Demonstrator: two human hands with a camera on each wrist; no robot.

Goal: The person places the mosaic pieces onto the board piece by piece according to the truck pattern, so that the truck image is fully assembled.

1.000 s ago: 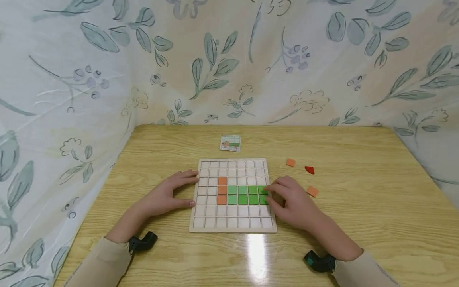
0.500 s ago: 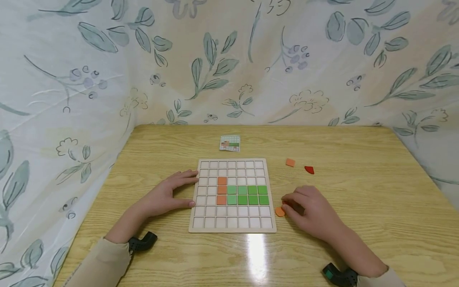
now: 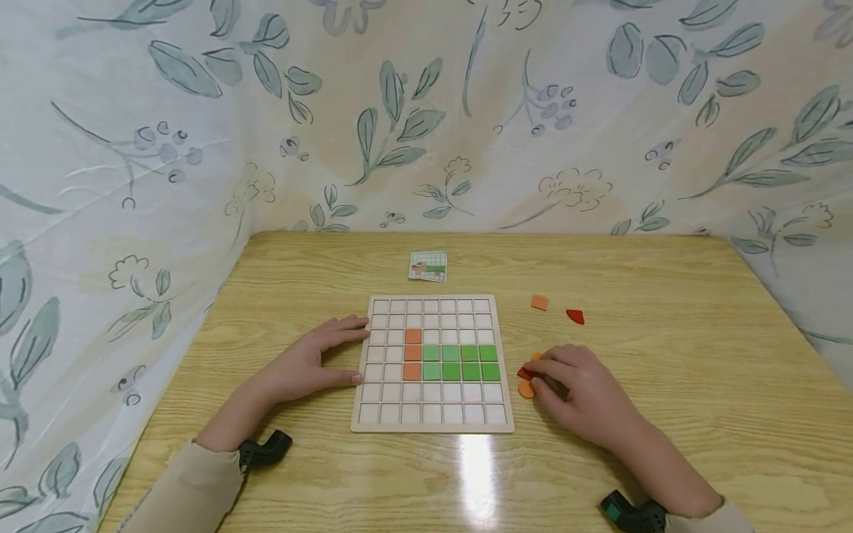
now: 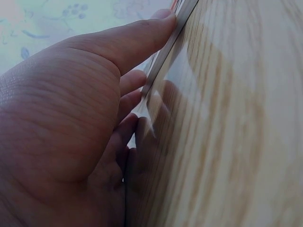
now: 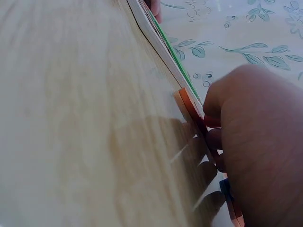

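A wooden grid board (image 3: 432, 412) lies flat, holding a column of orange square tiles (image 3: 413, 352) and two rows of green tiles (image 3: 469, 371). My left hand (image 3: 309, 363) rests at the board's left side, fingers spread, with thumb and fingertips on its edge; the left wrist view shows the thumb (image 4: 137, 40) right at that edge. Right of the board, my right hand (image 3: 583, 392) pinches a small red tile (image 3: 525, 374) between curled fingers and thumb, low over the table. An orange rounded tile (image 3: 526, 389) and another orange piece (image 3: 537, 357) lie at the fingertips, partly covered.
An orange square (image 3: 540, 302) and a red quarter-round tile (image 3: 575, 317) lie further back on the right. Behind the board is a small pattern card (image 3: 429, 266). Floral cloth (image 3: 426, 148) hangs along the table's (image 3: 320, 266) back and left sides.
My right hand has left the green tile at the board's right edge, moving right and nearer to the loose tiles. There it has taken hold of the red tile. The left hand stays put.
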